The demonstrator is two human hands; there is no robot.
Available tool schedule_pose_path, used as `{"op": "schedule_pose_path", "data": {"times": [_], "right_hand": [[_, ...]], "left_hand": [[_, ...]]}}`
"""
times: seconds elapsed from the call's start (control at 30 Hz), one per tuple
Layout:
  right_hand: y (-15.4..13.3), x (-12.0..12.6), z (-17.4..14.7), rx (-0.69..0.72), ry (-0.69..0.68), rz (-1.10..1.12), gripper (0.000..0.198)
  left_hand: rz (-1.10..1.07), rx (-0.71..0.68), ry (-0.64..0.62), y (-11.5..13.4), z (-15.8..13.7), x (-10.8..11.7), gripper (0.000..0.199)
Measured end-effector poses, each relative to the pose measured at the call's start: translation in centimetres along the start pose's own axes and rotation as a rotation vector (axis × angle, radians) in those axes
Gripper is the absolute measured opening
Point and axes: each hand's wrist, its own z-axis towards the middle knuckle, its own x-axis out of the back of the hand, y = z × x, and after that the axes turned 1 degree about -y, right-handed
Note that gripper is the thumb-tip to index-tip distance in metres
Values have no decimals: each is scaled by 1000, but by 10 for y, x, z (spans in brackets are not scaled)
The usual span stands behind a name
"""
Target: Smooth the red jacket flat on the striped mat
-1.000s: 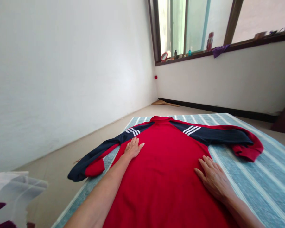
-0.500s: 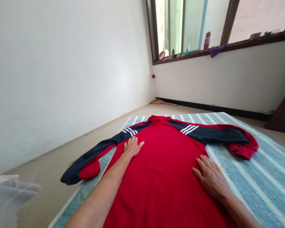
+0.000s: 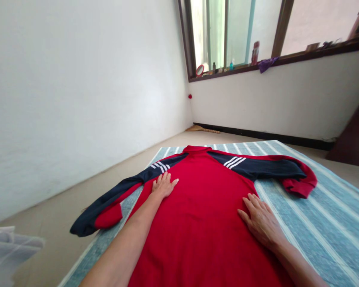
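A red jacket [image 3: 194, 211] with navy sleeves and white stripes lies spread out, back side up, its collar at the far end. My left hand [image 3: 164, 185] rests flat on its left side, just below the striped shoulder, fingers spread. On the right edge of the jacket body lies my right hand [image 3: 259, 217], also flat with the fingers apart. The left sleeve [image 3: 107, 205] hangs over the table's edge, its red cuff bent inward. The right sleeve [image 3: 275, 169] stretches out sideways and curls back at the cuff.
Beneath the jacket is a blue cloth [image 3: 323, 211] with white stripes. White fabric [image 3: 12, 255] shows at the lower left. A broom [image 3: 202, 129] lies on the floor by the far wall. The windowsill holds a bottle [image 3: 255, 53], a round mirror [image 3: 200, 70] and a purple cloth [image 3: 267, 64].
The whole view has shifted slightly, so the scene sits a little further left. Both hands stay flat at about the same places on the jacket.
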Motion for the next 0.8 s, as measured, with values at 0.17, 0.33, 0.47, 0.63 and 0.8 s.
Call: {"op": "schedule_pose_path", "data": {"times": [0.17, 0.33, 0.47, 0.63, 0.8], "right_hand": [[-2, 2, 0, -8, -5, 23, 49], [-3, 3, 2, -27, -26, 46, 50], [-3, 3, 2, -34, -19, 54, 50], [-3, 4, 2, -15, -26, 37, 51], [-4, 6, 1, -16, -11, 52, 50]], "left_hand": [[-4, 4, -29, 1, 1, 1, 80], [-3, 20, -29, -1, 2, -2, 80], [-3, 18, -24, -3, 4, -4, 79], [0, 12, -16, -4, 5, -4, 79], [9, 6, -4, -4, 5, -3, 75]]}}
